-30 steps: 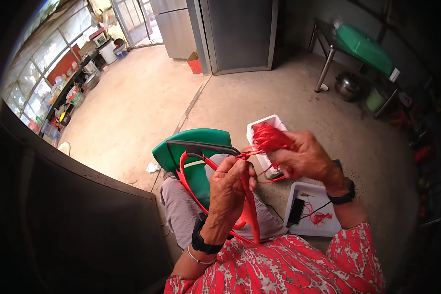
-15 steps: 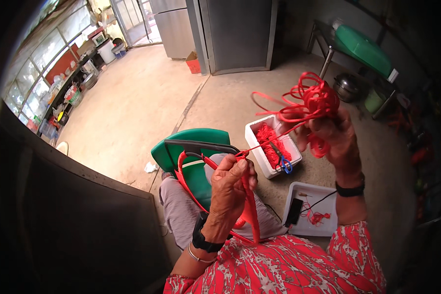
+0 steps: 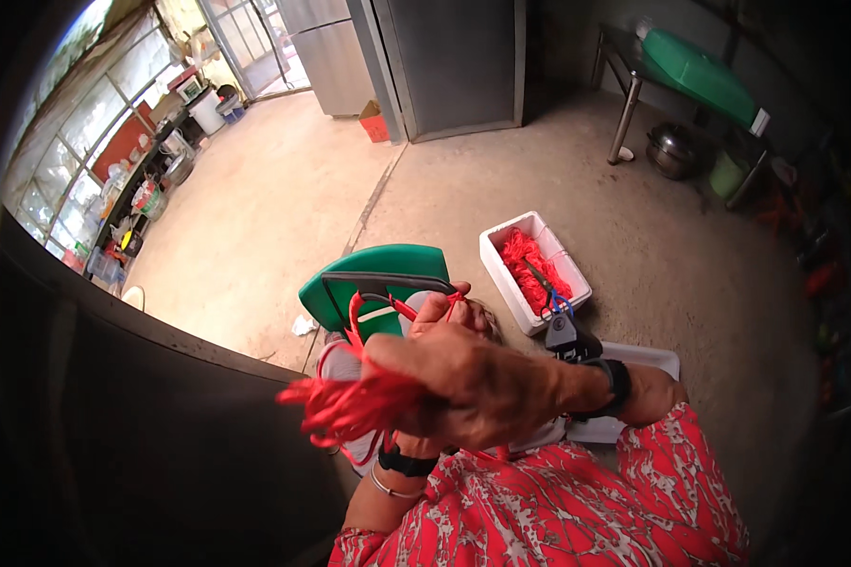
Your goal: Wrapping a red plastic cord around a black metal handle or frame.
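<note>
- Head view: my right grip [image 3: 477, 383] is closed around red string [image 3: 355, 402].
- Farther, my left grip [image 3: 451, 317] pinches a red band [image 3: 456, 297] at the black bar's [image 3: 388, 280] right end.

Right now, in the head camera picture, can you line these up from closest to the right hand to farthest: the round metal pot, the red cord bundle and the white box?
1. Red cord bundle: in the right hand, poking out to the left.
2. White box: ahead, a bit to the right.
3. Round metal pot: farthest, off at the upper right.
</note>
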